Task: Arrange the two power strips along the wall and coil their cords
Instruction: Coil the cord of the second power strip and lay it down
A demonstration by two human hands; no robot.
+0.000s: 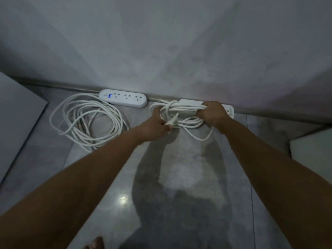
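Observation:
A white power strip (pixel 124 99) with a lit blue display lies against the wall's base, its long white cord (pixel 86 119) in loose loops on the floor to its left. A second white power strip (pixel 229 109) lies along the wall to the right, largely hidden by my right hand (pixel 212 112), which grips a bundle of that strip's coiled cord (pixel 181 112). My left hand (pixel 158 124) pinches the cord's plug end at the bundle's left side. One loop of this cord sags onto the floor below the bundle.
Grey wall (pixel 161 51) ahead meets the glossy grey tiled floor (pixel 179 177) at a baseboard. A pale flat panel (pixel 16 119) stands at the left edge and a white box-like object (pixel 312 150) at the right. My toes (pixel 95 243) show at the bottom.

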